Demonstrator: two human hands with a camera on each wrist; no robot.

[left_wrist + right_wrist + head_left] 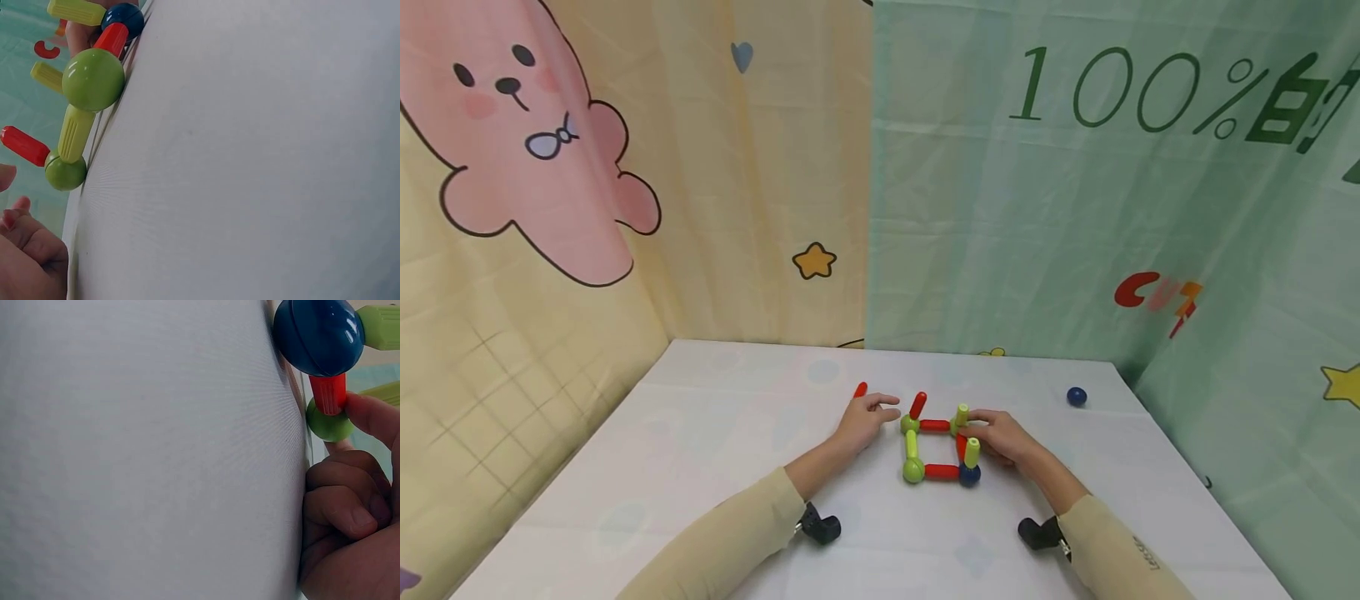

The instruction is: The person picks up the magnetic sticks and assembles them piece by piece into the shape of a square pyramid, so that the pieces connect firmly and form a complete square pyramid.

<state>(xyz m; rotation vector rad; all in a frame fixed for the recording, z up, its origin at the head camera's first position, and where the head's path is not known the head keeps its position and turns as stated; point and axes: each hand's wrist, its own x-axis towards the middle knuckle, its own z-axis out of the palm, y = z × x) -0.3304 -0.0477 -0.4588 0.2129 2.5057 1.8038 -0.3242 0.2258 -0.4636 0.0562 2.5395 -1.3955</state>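
A square frame of magnetic balls and rods lies on the table. Green balls form its near-left corner [913,471] and both far corners; a blue ball [970,476] forms the near-right one. A red rod [918,405] rises at the far left, and yellow-green rods [972,452] rise from both right corners. My right hand [1006,436] pinches the frame at the far-right green ball [330,422], touching the red side rod [328,394]. Just left of the frame, my left hand [861,422] holds a loose red rod [861,389] in curled fingers, mostly hidden; its thumb and index finger are spread apart.
A loose blue ball [1077,397] rests near the table's far right corner. The white-covered table [737,400] meets printed curtains [760,167] along its back and sides. Dark wrist devices [820,525] hang beneath both forearms.
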